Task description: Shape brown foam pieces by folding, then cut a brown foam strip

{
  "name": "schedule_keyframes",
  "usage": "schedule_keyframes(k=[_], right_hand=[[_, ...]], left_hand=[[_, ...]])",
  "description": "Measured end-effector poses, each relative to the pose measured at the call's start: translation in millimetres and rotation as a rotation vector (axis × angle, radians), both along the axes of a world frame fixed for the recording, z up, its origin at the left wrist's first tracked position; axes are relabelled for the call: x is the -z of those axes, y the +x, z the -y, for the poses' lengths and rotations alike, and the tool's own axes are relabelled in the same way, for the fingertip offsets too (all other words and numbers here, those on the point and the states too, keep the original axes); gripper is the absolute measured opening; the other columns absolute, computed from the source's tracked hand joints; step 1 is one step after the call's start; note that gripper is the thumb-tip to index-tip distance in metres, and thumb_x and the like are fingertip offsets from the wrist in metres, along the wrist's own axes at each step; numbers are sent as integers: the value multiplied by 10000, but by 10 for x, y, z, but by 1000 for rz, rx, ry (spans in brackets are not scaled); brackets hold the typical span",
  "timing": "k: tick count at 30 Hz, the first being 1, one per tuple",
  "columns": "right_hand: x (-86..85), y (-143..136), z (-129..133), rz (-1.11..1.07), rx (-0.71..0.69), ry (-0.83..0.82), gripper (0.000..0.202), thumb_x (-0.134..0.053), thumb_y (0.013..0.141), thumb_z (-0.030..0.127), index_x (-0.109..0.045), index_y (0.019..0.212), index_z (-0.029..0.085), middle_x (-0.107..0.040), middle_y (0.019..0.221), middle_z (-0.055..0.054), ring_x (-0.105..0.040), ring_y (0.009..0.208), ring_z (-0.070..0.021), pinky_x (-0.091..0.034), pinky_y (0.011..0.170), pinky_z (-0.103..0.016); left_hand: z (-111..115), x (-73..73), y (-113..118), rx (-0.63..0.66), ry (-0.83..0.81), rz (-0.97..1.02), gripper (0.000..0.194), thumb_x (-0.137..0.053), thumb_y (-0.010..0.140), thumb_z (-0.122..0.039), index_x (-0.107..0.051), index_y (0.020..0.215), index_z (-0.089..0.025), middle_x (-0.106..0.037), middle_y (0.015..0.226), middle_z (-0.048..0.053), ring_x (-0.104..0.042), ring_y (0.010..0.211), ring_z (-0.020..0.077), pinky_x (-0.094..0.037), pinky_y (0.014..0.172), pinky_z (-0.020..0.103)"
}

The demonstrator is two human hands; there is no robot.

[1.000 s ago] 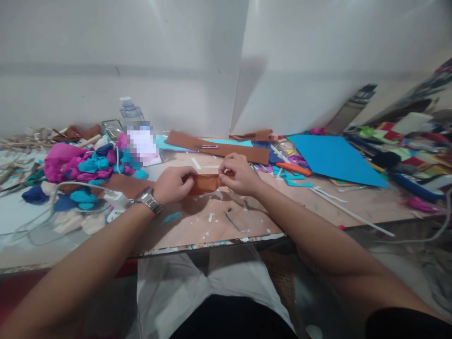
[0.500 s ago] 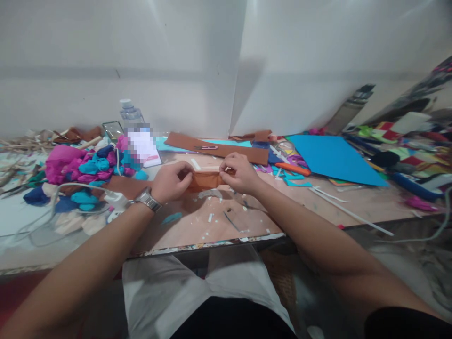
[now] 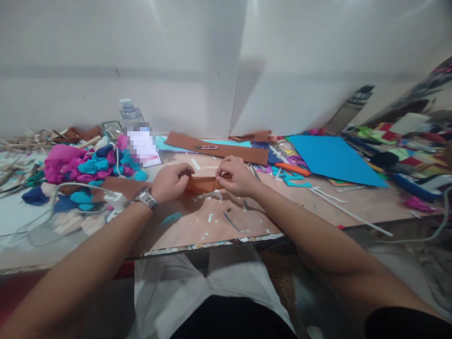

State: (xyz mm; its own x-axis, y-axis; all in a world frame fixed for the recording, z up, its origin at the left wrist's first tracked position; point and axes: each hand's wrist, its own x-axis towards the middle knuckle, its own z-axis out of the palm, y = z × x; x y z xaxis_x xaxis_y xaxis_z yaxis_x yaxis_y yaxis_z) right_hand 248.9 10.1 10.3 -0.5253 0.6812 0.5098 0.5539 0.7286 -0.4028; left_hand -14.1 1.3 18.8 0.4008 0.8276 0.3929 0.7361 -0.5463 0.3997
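Between my hands, low over the table, is a thin orange-brown strip (image 3: 202, 186) that looks like crepe paper. My left hand (image 3: 171, 181) pinches its left end between thumb and fingers. At the right end the thumb and fingertips of my right hand (image 3: 237, 176) are closed on it. A pale line runs along the strip's upper edge. Behind the hands lies a longer flat brown strip (image 3: 233, 153), with small red-handled thread snips (image 3: 209, 148) on top.
Pink and blue crumpled paper balls (image 3: 63, 162) pile up at left, near a phone (image 3: 152, 159), a water bottle (image 3: 129, 112) and a white cable (image 3: 56, 197). At right lie an orange cutter (image 3: 292, 168), a blue sheet (image 3: 335, 157) and a thin white stick (image 3: 353, 213). Scraps dot the table (image 3: 197, 235).
My right hand has shifted slightly left along the strip and its grip has changed. The strip's visible face now looks smoother and more level. The left hand has barely moved.
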Motion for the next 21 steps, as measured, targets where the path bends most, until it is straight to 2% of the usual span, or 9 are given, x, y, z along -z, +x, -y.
schedule_keyframes(k=[4, 8, 13, 21], right_hand=[[33, -66, 60, 90, -91, -17, 109, -619, 901, 269, -680, 845, 198, -708, 884, -63, -559, 1067, -268, -316, 973, -447], [40, -104, 103, 114, -167, -45, 116, -617, 929, 274, -700, 880, 209, -727, 909, -56, -548, 1086, -267, -301, 1006, -459], [45, -111, 114, 132, -205, -66, 101, -627, 932, 257, -706, 892, 209, -739, 922, -52, -554, 1092, -263, -287, 1026, -469], [41, -91, 86, 133, -150, -79, 97, -622, 906, 254, -682, 852, 200, -730, 894, -54, -563, 1074, -265, -301, 1006, -461]], left_hand=[[112, -25, 77, 189, -79, -139, 278, -510, 933, -341, -740, 1004, -202, -757, 870, 37, -659, 771, 204, -448, 733, 317], [171, 0, 135, 340, -130, -152, 230, -527, 939, -311, -724, 961, -195, -738, 809, 17, -634, 701, 161, -417, 689, 283], [174, 45, 164, 319, -175, -134, 228, -518, 941, -288, -725, 917, -194, -745, 804, 18, -644, 700, 155, -412, 679, 275], [171, 2, 158, 307, -259, -90, 291, -509, 959, -351, -731, 863, -190, -732, 754, 22, -617, 659, 154, -400, 642, 273]])
